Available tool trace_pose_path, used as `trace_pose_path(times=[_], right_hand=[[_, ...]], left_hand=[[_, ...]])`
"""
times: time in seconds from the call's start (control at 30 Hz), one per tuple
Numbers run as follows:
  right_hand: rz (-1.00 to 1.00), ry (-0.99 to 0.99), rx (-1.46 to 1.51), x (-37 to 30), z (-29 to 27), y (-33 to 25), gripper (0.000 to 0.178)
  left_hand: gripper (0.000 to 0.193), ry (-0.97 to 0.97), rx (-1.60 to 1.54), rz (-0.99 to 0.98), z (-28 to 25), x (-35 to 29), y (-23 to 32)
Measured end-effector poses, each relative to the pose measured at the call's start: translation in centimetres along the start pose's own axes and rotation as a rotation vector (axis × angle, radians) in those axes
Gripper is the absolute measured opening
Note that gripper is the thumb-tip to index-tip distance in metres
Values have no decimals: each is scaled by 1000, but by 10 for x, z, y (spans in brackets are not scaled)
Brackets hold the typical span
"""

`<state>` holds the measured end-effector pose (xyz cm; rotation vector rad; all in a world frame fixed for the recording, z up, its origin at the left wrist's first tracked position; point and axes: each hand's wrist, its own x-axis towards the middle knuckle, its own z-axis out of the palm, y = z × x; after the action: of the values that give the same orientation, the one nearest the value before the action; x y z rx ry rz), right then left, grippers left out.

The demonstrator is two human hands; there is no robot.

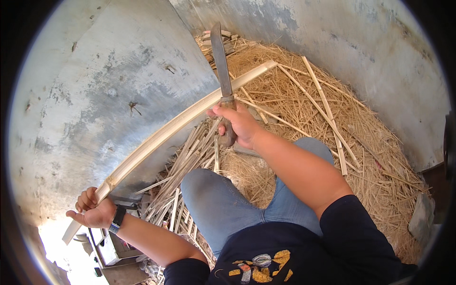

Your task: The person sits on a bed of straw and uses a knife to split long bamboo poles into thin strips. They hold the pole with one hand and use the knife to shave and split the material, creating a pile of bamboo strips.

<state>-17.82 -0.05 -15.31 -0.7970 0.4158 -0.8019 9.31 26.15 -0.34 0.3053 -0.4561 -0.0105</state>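
A long split bamboo strip point(164, 133) slants from the lower left up to the middle of the view. Near its lower end, my left hand point(96, 211) is wrapped round it, a dark watch on the wrist. In my right hand point(240, 124) is a machete point(221, 59), gripped by its wooden handle with the blade pointing up and away. The machete crosses the bamboo strip where handle and blade meet; whether the two touch, I cannot tell. Past the machete, the strip's far end reaches over the shavings.
Straw-like shavings point(294, 104) cover the floor between my legs and the walls. Loose bamboo slats point(324, 111) lie on them at the right. A pile of thin sticks point(183, 171) fills the space left of my knee. A worn grey wall point(95, 95) rises close on the left.
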Motion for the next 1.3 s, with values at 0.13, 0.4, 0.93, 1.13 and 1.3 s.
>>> trace_pose_path(times=[0.13,0.4,0.93,1.13,1.3], right_hand=[[-88,-26,114,-12,-10,-15,29],[-160,-12,137,-5,-52,-11,18],[-153,222,326,0,-93,-28,25],[-208,282,305,-1,-88,-30,32],[-220,352,359,2,-93,-25,38]], left_hand=[[45,18,-24,-107,-21,-2,-12],[50,41,283,-198,-39,-16,-36],[96,119,1072,-991,-137,-41,-91],[102,-157,1419,-1128,-153,-40,-73],[95,-534,1877,-1390,-119,-65,-49]])
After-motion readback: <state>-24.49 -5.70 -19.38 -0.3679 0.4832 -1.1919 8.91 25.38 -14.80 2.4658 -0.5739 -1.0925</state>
